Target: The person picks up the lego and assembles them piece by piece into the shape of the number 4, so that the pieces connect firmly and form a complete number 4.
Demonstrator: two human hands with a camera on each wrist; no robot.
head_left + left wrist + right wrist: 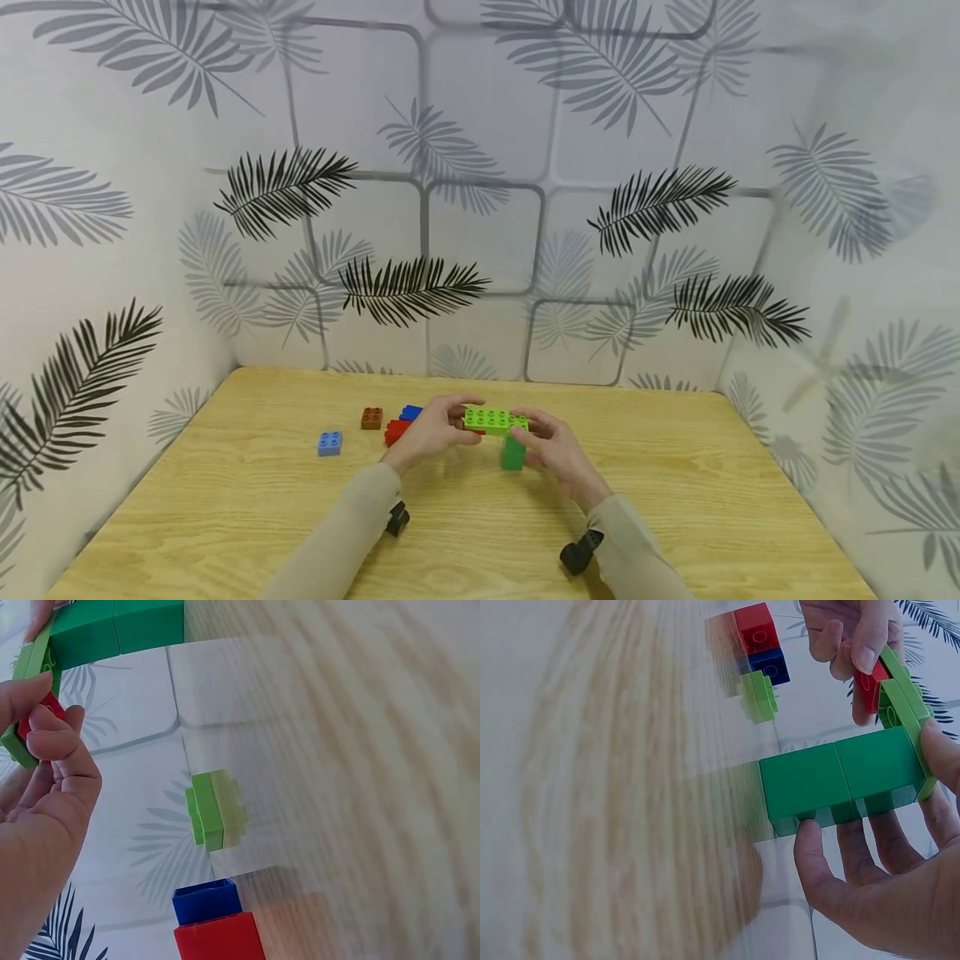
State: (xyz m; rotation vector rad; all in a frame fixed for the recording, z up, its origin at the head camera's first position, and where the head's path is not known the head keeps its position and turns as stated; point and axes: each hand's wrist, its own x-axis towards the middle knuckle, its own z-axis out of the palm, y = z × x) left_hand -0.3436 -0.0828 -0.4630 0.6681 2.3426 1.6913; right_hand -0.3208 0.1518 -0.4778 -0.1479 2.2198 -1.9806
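Note:
A long lime-green brick (491, 419) lies level across the top of two stacked green bricks (840, 776), which stand upright on the table. My right hand (558, 458) grips this build, its thumb on the lime brick and its fingers along the side of the green stack. Under the other end of the lime brick, my left hand (435, 429) pinches a small red brick (868, 691) between thumb and fingers, right at the lime brick's underside. In the head view the left hand mostly hides that red brick.
Left of the hands on the wooden table (247, 517) are a brown brick (372, 418), a light blue brick (330, 443), a larger red brick (397, 432) and a dark blue brick (410, 412). Another lime-green brick (206, 810) stands near them. A patterned wall (480, 333) rises behind.

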